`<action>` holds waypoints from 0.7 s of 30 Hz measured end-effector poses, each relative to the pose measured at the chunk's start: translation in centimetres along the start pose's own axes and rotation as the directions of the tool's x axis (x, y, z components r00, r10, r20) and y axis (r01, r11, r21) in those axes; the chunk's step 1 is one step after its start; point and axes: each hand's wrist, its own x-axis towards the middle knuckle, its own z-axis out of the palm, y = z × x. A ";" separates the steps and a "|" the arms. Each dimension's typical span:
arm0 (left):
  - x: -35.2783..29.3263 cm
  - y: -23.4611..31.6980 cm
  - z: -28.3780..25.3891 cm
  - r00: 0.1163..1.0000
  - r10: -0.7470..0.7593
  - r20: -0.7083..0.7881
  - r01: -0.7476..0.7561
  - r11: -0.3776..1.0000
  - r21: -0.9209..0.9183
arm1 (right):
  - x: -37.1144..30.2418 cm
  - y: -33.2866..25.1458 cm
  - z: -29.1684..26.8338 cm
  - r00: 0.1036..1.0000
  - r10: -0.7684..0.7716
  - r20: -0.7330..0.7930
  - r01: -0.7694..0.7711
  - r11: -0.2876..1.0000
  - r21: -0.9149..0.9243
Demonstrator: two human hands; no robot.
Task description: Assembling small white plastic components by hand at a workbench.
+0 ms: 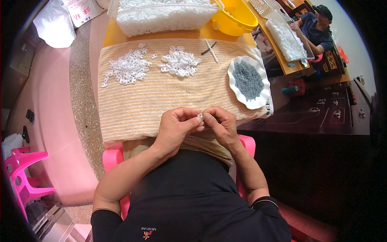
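Close together at the near edge of the towel-covered table, my left hand (180,124) and my right hand (220,124) pinch one small white plastic piece (200,115) between thumbs and forefingers. Fingertips hide most of it. Beyond them on the striped towel (133,109) lie two piles of small white oval plastic pieces, a wider left pile (128,66) and a right pile (180,62). To the right, a white wavy-edged dish (252,105) holds a heap of small grey-blue pieces (248,80). A white stick (211,51) and a black stick (207,49) lie crossed behind.
A clear bin (161,24) full of white pieces and a yellow basin (238,24) stand at the table's far end. At upper right a person (316,30) sits by another full clear bin (288,42). A pink stool (26,177) stands at left.
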 end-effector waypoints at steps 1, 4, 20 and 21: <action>0.0 -0.1 0.0 1.000 0.013 -0.006 -0.013 1.000 0.021 | 0.0 0.1 0.0 1.000 -0.001 0.000 0.001 1.000 0.000; -0.1 -0.4 0.0 0.999 0.047 -0.014 -0.046 0.998 0.053 | 0.0 0.3 0.2 0.999 -0.049 -0.023 0.047 0.997 -0.055; 0.1 0.3 -0.2 0.998 0.035 0.053 -0.033 0.999 -0.026 | 0.7 -0.1 -0.6 0.999 -0.034 0.013 0.033 0.997 0.067; 0.1 0.4 -0.2 0.998 0.037 0.050 -0.036 0.999 -0.029 | 0.8 -0.5 -0.6 1.000 -0.014 0.027 0.012 0.996 0.091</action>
